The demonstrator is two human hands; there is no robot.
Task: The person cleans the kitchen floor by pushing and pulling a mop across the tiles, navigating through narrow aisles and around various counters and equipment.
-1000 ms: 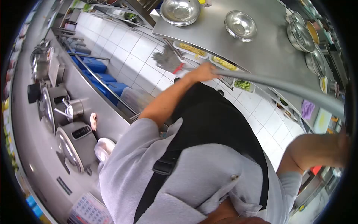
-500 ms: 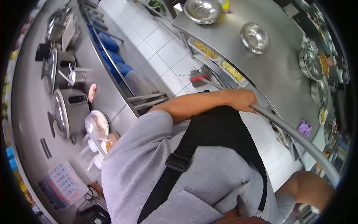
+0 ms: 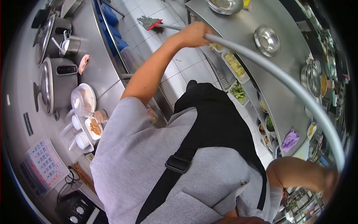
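Note:
A mop with grey strands and a red head (image 3: 152,24) rests on the tiled floor, ahead and to the left. Its long grey handle (image 3: 276,63) slants across the view, curved by the lens, toward the lower right. My left hand (image 3: 197,34) is closed around the handle's lower part, arm stretched forward. At the dark right edge, my right hand (image 3: 329,183) is closed at the handle's upper end; its fingers are shaded and partly hidden. A black apron (image 3: 220,115) covers part of my grey shirt.
A left steel counter (image 3: 106,80) bears a cooker (image 3: 61,84), bowls and a laminated sheet (image 3: 44,164). Metal bowls (image 3: 267,40) and a purple cloth (image 3: 290,140) lie on the right counter (image 3: 238,28). Food trays (image 3: 235,66) sit on the shelf below. Blue containers (image 3: 111,28) stand under the left counter.
The mop head has slid forward and left across the floor. My left hand has moved the same way with the handle, and the view has shifted slightly.

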